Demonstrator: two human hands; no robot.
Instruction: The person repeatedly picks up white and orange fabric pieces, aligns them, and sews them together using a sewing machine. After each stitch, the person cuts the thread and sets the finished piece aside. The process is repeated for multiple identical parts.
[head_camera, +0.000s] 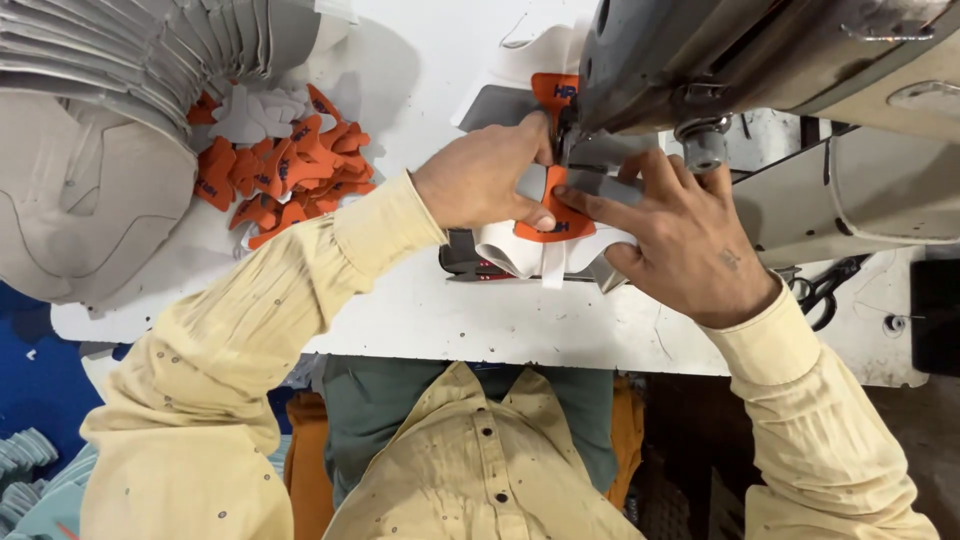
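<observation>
The white surface (420, 310) carries everything, and the grey sewing machine (760, 50) standing on its far right part serves as the landmark. Well to the left of the machine, at the surface's edge, lies a large stack of grey cut fabric pieces (90, 180), fanned out along its top. Between that stack and the machine sits a loose heap of small orange patches (290, 165). Directly under the machine's head lies the grey and white workpiece (540, 245) with an orange patch (553, 215) on top of it; a second orange patch (553, 92) shows just behind the head. The left hand (485, 180), just left of the machine's foot, presses flat on the workpiece, thumb on the orange patch. The right hand (680, 235), below the machine's head, lies spread and open, fingertips pinning the same piece. Black scissors (825, 290) rest on the surface to the right of the right hand, beneath the machine.
</observation>
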